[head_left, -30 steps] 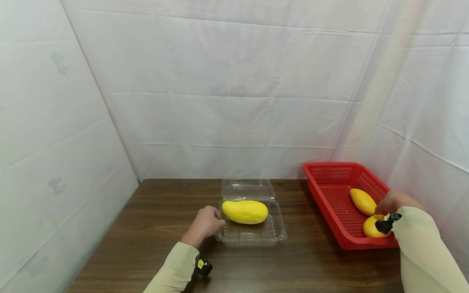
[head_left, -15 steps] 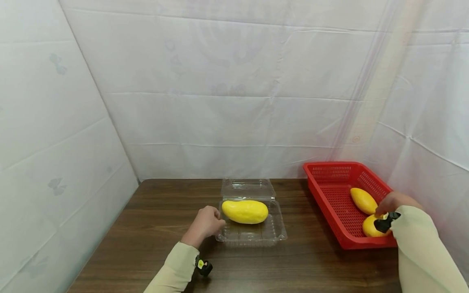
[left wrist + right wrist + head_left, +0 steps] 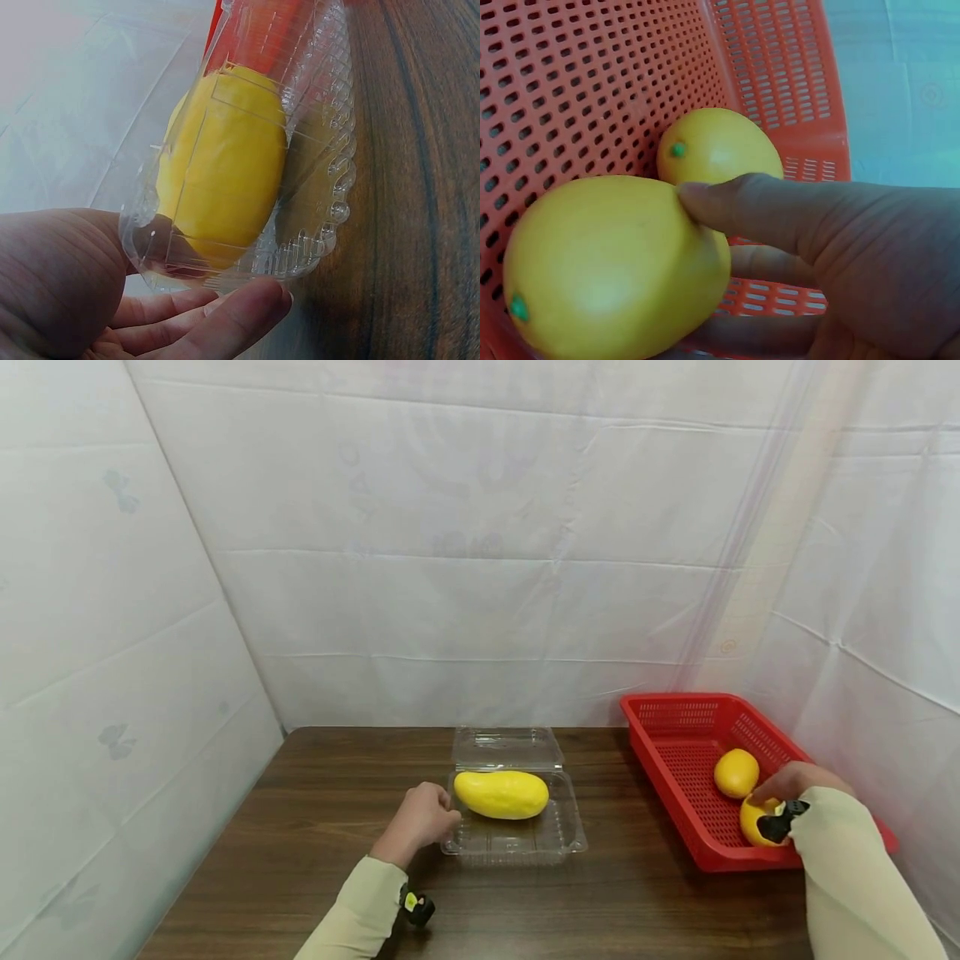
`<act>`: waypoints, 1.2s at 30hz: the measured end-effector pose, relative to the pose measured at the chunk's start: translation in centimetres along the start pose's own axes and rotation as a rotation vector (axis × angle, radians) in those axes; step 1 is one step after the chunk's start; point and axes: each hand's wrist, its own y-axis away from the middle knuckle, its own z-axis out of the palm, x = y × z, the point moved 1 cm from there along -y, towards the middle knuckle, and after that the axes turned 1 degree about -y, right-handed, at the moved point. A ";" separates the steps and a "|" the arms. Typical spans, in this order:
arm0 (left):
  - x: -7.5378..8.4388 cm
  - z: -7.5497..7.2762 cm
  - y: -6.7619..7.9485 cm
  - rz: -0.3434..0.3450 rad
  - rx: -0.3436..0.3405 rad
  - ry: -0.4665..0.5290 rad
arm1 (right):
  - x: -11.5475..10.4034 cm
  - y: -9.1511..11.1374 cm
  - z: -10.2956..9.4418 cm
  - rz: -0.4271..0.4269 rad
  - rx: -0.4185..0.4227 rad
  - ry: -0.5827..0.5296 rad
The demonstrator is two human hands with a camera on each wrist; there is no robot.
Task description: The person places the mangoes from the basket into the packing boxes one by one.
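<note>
In the red basket, my right hand [image 3: 798, 781] grips a yellow mango [image 3: 615, 270] with a green stem spot. The thumb lies on its top and the other fingers reach down its side. A second yellow mango [image 3: 737, 773] lies just beyond it, on the basket floor. A clear plastic clamshell container [image 3: 562, 827] stands on the table, lid folded back, holding a long, lumpy yellow fruit [image 3: 501, 794]. At its left edge my left hand [image 3: 422, 817] pinches the wall, the thumb showing through the plastic and the fingers [image 3: 240, 311] outside.
The red basket [image 3: 667, 797] with slotted sides stands at the right of the brown wooden table [image 3: 337, 793], near the right-hand sheet. White sheets [image 3: 450, 568] hang behind and on both sides. The open lid [image 3: 507, 746] lies toward the back edge.
My right hand has shifted slightly left with the mango in its grip. The farther mango has turned and now looks rounder. My left hand and the container have stayed in place.
</note>
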 end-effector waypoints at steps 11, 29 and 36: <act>0.1 0.2 0.0 0.003 0.006 -0.006 | -0.2 -2.0 -0.6 -0.044 -0.077 0.210; 0.0 0.0 -0.2 -0.005 0.002 -0.003 | 0.5 -5.2 -0.9 -0.036 -0.103 0.206; 0.1 0.1 -0.2 -0.001 0.003 -0.007 | 0.6 -6.1 -1.0 -0.139 -0.156 0.256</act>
